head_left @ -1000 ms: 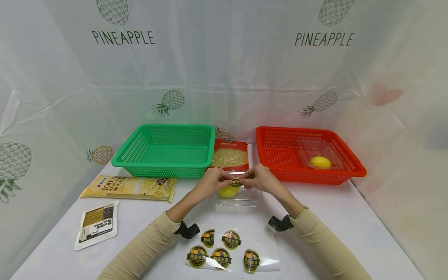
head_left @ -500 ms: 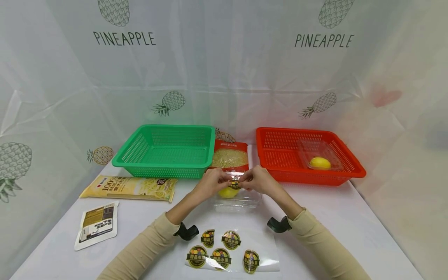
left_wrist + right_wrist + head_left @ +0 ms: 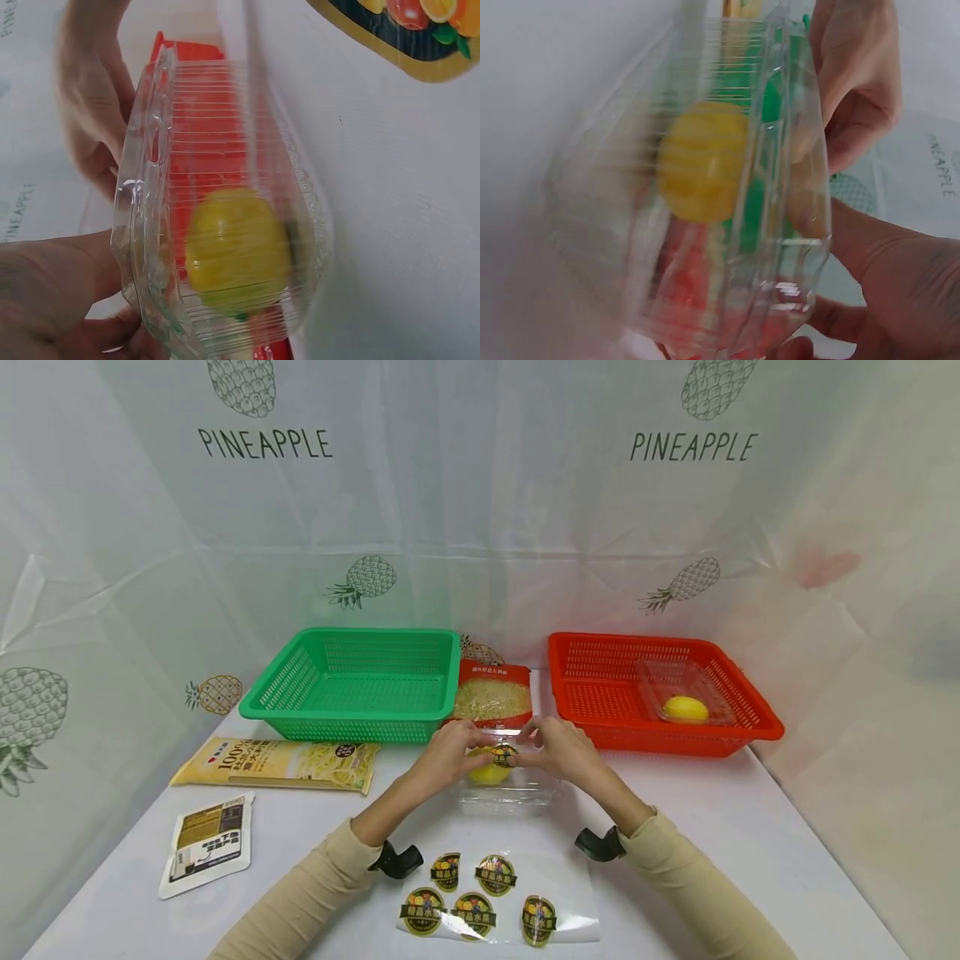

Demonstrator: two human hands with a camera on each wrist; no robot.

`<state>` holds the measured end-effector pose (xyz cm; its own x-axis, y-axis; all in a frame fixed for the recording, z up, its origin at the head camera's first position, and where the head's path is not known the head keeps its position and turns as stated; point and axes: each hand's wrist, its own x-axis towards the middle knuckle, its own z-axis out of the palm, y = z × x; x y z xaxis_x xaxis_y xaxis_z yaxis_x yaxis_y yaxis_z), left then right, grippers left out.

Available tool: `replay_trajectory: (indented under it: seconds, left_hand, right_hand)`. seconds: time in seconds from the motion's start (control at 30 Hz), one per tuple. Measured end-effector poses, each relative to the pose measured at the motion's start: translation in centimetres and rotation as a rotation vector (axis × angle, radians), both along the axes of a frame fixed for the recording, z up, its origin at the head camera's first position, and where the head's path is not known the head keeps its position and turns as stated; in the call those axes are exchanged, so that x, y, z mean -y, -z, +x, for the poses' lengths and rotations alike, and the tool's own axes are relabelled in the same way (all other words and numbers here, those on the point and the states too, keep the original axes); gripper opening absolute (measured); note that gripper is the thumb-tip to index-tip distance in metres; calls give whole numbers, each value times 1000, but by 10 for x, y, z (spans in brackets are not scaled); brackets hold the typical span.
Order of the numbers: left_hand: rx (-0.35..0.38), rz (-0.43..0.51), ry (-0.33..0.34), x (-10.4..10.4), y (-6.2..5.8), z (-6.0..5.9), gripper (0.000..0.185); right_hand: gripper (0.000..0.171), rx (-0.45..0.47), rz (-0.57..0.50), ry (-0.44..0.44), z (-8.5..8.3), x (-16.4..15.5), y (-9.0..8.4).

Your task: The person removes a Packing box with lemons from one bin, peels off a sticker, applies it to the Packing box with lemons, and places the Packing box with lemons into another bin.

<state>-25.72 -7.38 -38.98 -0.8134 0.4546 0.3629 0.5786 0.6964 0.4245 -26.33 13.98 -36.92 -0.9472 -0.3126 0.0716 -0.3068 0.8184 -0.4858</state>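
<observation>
- My left hand and right hand meet over the clear clamshell box, which sits on the white table just in front of me, between the two baskets and nearer than both.
- Between the fingertips of both hands I pinch a round fruit sticker, held at the box's lid.
- Wrist views: each hand's fingers curl round a side edge of the box's lid; the left wrist view shows my left thumb under the rim, the other hand on the far side.
- Inside the box lies one lemon, directly below the hands and just left of the sticker in the head view.
- Sticker sheet lies flat near my forearms, five labels on it, well short of the box.
- Green basket far left of the box; red basket far right, holding a second clamshell with a lemon.
- Red pasta pouch lies between the baskets, just behind my hands.
- Yellow noodle bag and a small white packet lie to the left, well apart from the hands.
</observation>
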Motion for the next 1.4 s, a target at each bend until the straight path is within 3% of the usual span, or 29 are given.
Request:
replay_trajectory:
  seconds: [0.13, 0.23, 0.37, 0.63, 0.77, 1.03, 1.23, 1.4]
  left_hand:
    - [-22, 5, -19, 1, 1, 2, 29]
    - [-56, 0, -27, 1, 2, 1, 30]
    - [-63, -19, -32, 3, 2, 1, 38]
    - [56, -62, 4, 5, 1, -3, 61]
    - [76, -76, 13, 5, 1, -5, 68]
    - [130, -51, 18, 5, 3, -9, 68]
    - [155, -18, 14, 8, 6, -12, 56]
    - [140, 0, 4, 5, 6, -14, 45]
  right_hand:
    - [77, -5, 24, 70, 2, -3, 3]
    - [87, -15, 34, 75, 3, -3, 4]
    - [87, 17, 49, 61, 3, -6, 5]
    - [89, 36, 36, 38, 2, -8, 10]
    - [94, 47, 42, 28, 1, -7, 11]
    - [74, 37, -60, -38, -5, -14, 14]
    - [60, 20, -126, -87, -8, -20, 18]
    - [52, -15, -134, -69, -9, -19, 21]
